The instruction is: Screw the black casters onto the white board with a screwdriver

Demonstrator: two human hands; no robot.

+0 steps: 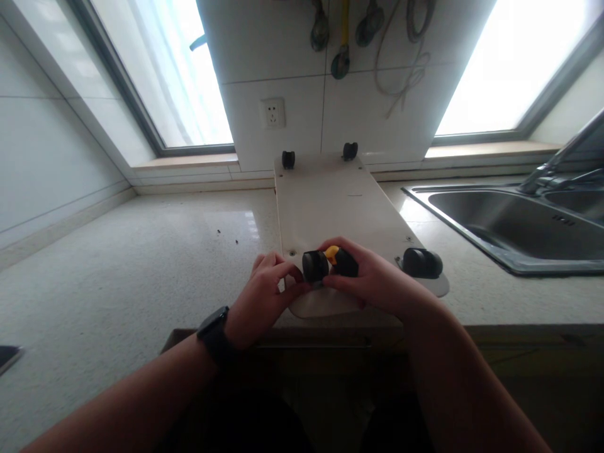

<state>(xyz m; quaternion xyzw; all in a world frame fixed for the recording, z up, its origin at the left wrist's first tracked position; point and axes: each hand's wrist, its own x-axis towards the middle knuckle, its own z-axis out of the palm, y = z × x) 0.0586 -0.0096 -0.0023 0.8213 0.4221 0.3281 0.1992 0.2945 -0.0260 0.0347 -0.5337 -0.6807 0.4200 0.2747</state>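
Observation:
A pale flat board [325, 211] lies on the counter with a black caster wheel near each corner. At its near left corner, my left hand [276, 283] pinches around the base of one caster wheel [315, 266], thumb and forefinger closed at its lower left side. My right hand [365, 274] is closed around a black and yellow screwdriver [343, 259] right beside that wheel; its tip is hidden. Another caster wheel [422, 262] sits at the near right corner. Two more, a far left wheel [288, 160] and a far right wheel [350, 151], stand at the back edge.
Two tiny dark pieces, probably screws [228, 236], lie on the speckled counter [155, 264] to the left. A steel sink [495, 220] with a faucet [542, 173] is at right. Behind are a wall socket [272, 113], pipes and a hanging cord [406, 75]. A dark object [8, 357] shows at far left.

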